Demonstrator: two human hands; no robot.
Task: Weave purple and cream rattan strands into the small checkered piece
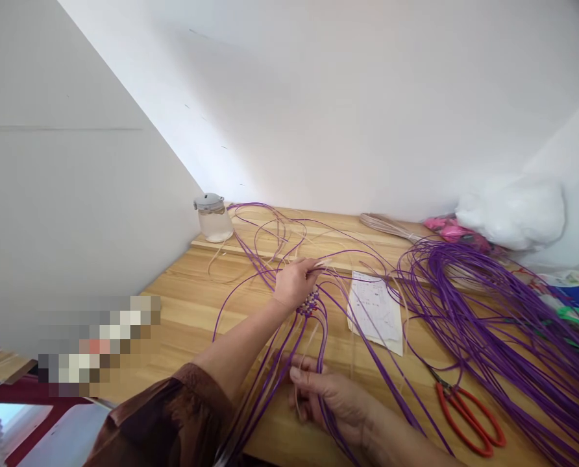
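A small checkered woven piece [309,303], purple and beige, lies mid-table with long strands spreading from it on all sides. Over its far edge, my left hand [295,283] is closed, its fingertips pinching a beige strand [324,263]. Nearer to me, my right hand [335,399] is closed too, with thumb and forefinger on another beige strand [311,337] that comes down from the weave. Several purple strands [323,347] from the piece run down across the right palm. My left hand hides part of the weave.
Red-handled scissors [469,418] and a large purple strand bundle [474,311] lie at the right. Beyond the weave are a marked paper sheet [374,311], a beige coil [387,225] and a white plastic bag [513,211]. A lidded glass jug [215,220] stands back left.
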